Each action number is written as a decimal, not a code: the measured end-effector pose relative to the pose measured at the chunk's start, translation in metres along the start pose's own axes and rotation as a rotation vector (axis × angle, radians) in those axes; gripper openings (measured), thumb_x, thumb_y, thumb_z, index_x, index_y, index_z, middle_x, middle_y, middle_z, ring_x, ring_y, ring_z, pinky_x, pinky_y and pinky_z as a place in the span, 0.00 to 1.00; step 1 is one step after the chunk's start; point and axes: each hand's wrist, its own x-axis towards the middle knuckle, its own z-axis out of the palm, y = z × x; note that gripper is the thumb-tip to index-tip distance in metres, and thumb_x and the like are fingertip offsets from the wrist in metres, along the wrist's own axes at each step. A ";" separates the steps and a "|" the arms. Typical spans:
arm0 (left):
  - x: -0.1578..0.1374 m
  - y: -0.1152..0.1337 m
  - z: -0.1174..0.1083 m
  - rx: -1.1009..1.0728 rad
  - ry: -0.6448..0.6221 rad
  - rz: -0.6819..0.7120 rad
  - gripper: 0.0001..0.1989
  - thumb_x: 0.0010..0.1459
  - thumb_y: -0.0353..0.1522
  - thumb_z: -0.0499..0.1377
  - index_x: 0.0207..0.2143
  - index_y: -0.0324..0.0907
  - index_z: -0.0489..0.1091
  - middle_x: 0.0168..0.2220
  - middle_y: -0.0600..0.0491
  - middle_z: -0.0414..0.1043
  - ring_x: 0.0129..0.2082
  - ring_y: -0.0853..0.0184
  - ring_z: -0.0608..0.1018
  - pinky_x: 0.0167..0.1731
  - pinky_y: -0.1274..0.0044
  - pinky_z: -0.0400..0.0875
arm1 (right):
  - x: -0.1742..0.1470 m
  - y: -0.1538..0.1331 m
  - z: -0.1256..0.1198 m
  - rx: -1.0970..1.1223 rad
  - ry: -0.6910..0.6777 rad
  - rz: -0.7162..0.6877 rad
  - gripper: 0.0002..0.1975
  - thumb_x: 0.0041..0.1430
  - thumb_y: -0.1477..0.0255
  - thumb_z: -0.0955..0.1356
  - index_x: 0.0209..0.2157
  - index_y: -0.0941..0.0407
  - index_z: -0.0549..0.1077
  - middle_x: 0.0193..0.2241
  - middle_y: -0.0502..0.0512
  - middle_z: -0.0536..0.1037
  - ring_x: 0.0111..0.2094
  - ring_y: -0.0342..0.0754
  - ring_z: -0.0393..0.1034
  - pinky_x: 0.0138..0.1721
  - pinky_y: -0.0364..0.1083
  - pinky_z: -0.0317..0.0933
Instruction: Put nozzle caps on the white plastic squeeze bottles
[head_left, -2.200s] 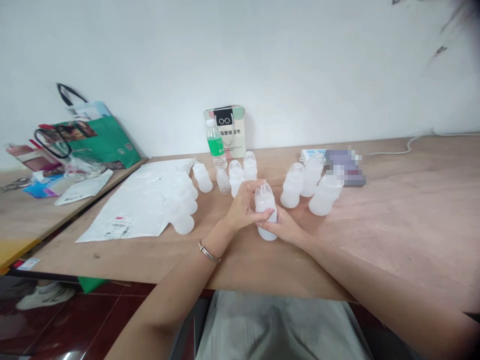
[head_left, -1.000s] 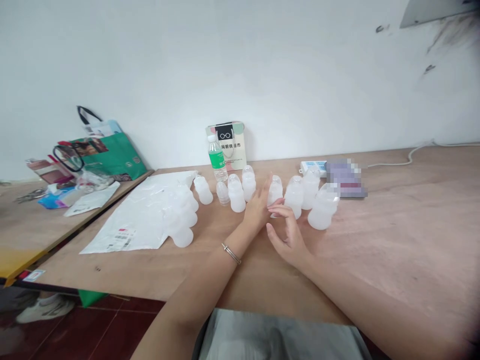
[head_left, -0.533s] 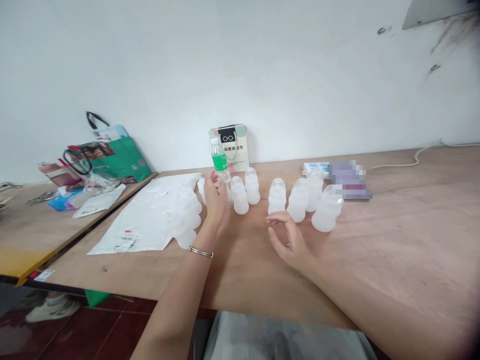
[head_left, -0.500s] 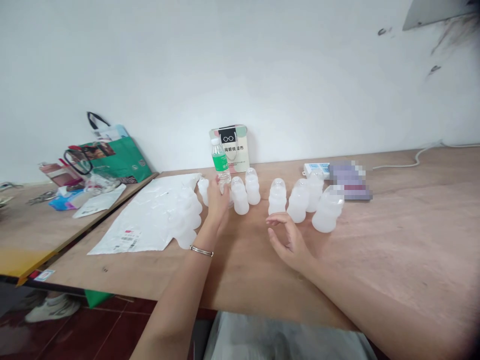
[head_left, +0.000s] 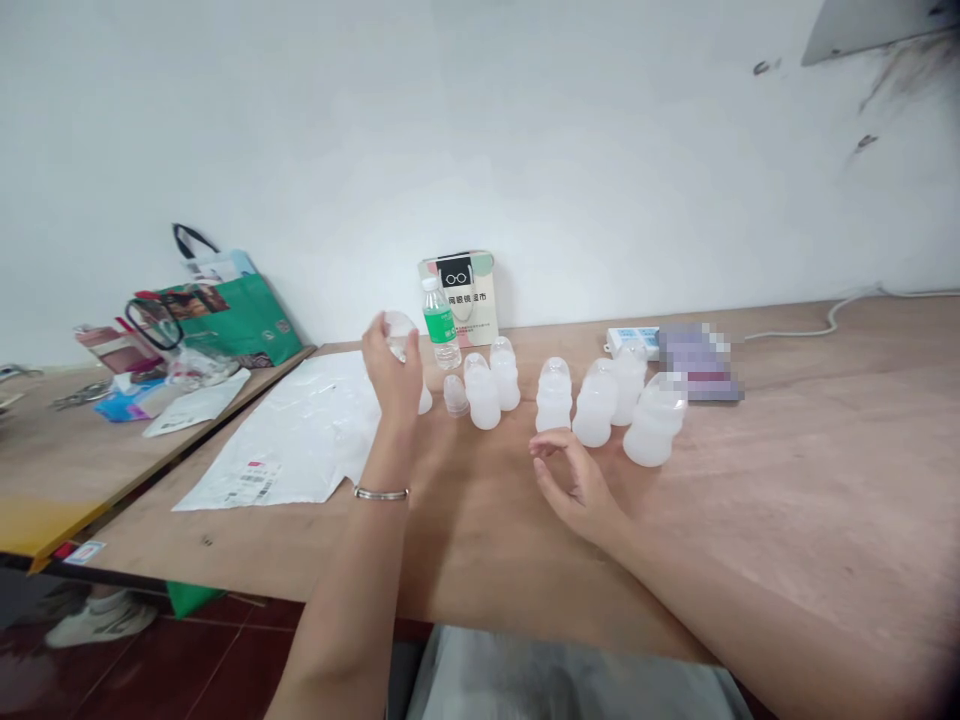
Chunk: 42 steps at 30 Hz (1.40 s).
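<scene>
The bench (head_left: 750,520), bare plywood, runs the width of the view, with a second bench (head_left: 45,470) butted against it on the left. A white mailer (head_left: 300,430) lies flat on the left part of the main bench. On the side bench a green bag (head_left: 225,310) leans at the wall among loose packets. Against the wall at centre stands a small paper bag (head_left: 465,295) printed with spectacles, and just in front of it a water bottle (head_left: 442,325) with a green label. To the right a group of four frosted bottles (head_left: 607,405) stands upright, close together; nearer the centre are two more (head_left: 491,385) and a short one (head_left: 454,395).

The left hand (head_left: 391,365) is raised above the bench, fingers wrapped round one frosted bottle (head_left: 397,325), whose top shows above the fingers. The right hand (head_left: 574,480) rests near the four bottles, holding nothing, fingers loosely curled and apart.
</scene>
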 end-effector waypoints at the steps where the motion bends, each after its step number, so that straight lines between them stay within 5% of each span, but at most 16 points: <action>1: 0.008 -0.003 -0.001 0.020 0.021 0.004 0.28 0.58 0.34 0.55 0.60 0.41 0.53 0.55 0.43 0.63 0.55 0.60 0.68 0.55 0.68 0.62 | 0.000 0.000 0.000 -0.003 -0.005 0.001 0.13 0.59 0.81 0.62 0.44 0.53 0.63 0.36 0.54 0.70 0.38 0.47 0.67 0.41 0.48 0.64; 5: 0.021 -0.020 0.008 0.175 -0.132 -0.111 0.28 0.58 0.28 0.53 0.61 0.41 0.52 0.51 0.42 0.65 0.54 0.56 0.69 0.55 0.62 0.60 | 0.001 0.001 0.001 -0.005 -0.020 0.005 0.12 0.59 0.80 0.62 0.43 0.53 0.64 0.36 0.55 0.70 0.38 0.47 0.67 0.40 0.48 0.64; 9: 0.003 -0.029 0.017 0.259 -0.322 -0.213 0.27 0.56 0.28 0.54 0.59 0.41 0.57 0.47 0.39 0.66 0.48 0.50 0.73 0.49 0.58 0.65 | 0.000 0.000 -0.001 -0.005 -0.027 0.010 0.12 0.59 0.80 0.62 0.44 0.53 0.64 0.36 0.55 0.71 0.37 0.47 0.68 0.40 0.48 0.65; 13: -0.018 -0.028 0.018 0.273 -0.366 -0.214 0.36 0.52 0.24 0.56 0.63 0.45 0.50 0.47 0.40 0.64 0.44 0.52 0.74 0.48 0.58 0.66 | 0.000 0.000 -0.001 -0.013 -0.030 0.011 0.11 0.60 0.79 0.62 0.43 0.53 0.64 0.35 0.55 0.71 0.37 0.48 0.68 0.39 0.49 0.65; 18: -0.015 -0.010 0.005 0.264 -0.337 -0.141 0.35 0.50 0.23 0.57 0.61 0.46 0.54 0.44 0.43 0.64 0.45 0.50 0.73 0.47 0.56 0.65 | 0.001 -0.001 -0.001 -0.015 -0.047 0.039 0.10 0.60 0.78 0.61 0.43 0.53 0.64 0.35 0.55 0.71 0.36 0.48 0.68 0.39 0.49 0.65; 21: -0.006 0.016 -0.022 0.102 -0.221 -0.013 0.36 0.48 0.25 0.62 0.59 0.48 0.57 0.40 0.46 0.65 0.46 0.48 0.72 0.48 0.53 0.64 | 0.001 -0.001 -0.001 -0.008 -0.060 0.061 0.09 0.60 0.78 0.61 0.42 0.53 0.65 0.35 0.55 0.71 0.37 0.48 0.68 0.39 0.49 0.64; 23: -0.004 0.040 -0.044 -0.121 -0.251 0.090 0.36 0.47 0.29 0.65 0.58 0.48 0.57 0.41 0.48 0.66 0.48 0.51 0.71 0.49 0.56 0.66 | 0.001 0.000 -0.002 0.002 -0.058 0.080 0.08 0.61 0.76 0.62 0.42 0.53 0.65 0.35 0.55 0.71 0.37 0.48 0.67 0.40 0.49 0.64; 27: -0.018 0.085 -0.068 -0.388 -0.661 0.213 0.35 0.49 0.33 0.66 0.58 0.48 0.57 0.48 0.48 0.65 0.47 0.57 0.73 0.41 0.67 0.74 | 0.001 0.005 -0.002 0.127 -0.015 0.148 0.10 0.62 0.69 0.62 0.46 0.53 0.62 0.37 0.56 0.70 0.38 0.48 0.68 0.42 0.51 0.64; 32: -0.058 0.089 -0.045 -0.493 -0.999 0.370 0.32 0.53 0.32 0.62 0.59 0.52 0.55 0.57 0.48 0.61 0.50 0.57 0.72 0.37 0.73 0.77 | 0.000 0.012 -0.001 0.276 -0.051 0.179 0.26 0.57 0.57 0.66 0.51 0.50 0.52 0.47 0.59 0.67 0.49 0.52 0.66 0.47 0.54 0.64; 38: -0.090 0.066 -0.015 -0.676 -1.059 0.116 0.34 0.53 0.32 0.63 0.59 0.54 0.53 0.56 0.49 0.62 0.49 0.60 0.74 0.40 0.73 0.77 | 0.001 0.014 0.003 0.132 -0.124 0.411 0.25 0.50 0.67 0.70 0.45 0.53 0.55 0.42 0.59 0.71 0.43 0.54 0.70 0.41 0.54 0.67; 42: -0.101 0.063 -0.011 -0.812 -1.083 -0.007 0.30 0.57 0.40 0.59 0.60 0.53 0.52 0.54 0.47 0.65 0.49 0.60 0.74 0.43 0.70 0.75 | 0.002 0.015 0.002 0.111 -0.143 0.411 0.25 0.48 0.71 0.70 0.47 0.54 0.57 0.40 0.58 0.73 0.43 0.55 0.71 0.40 0.54 0.67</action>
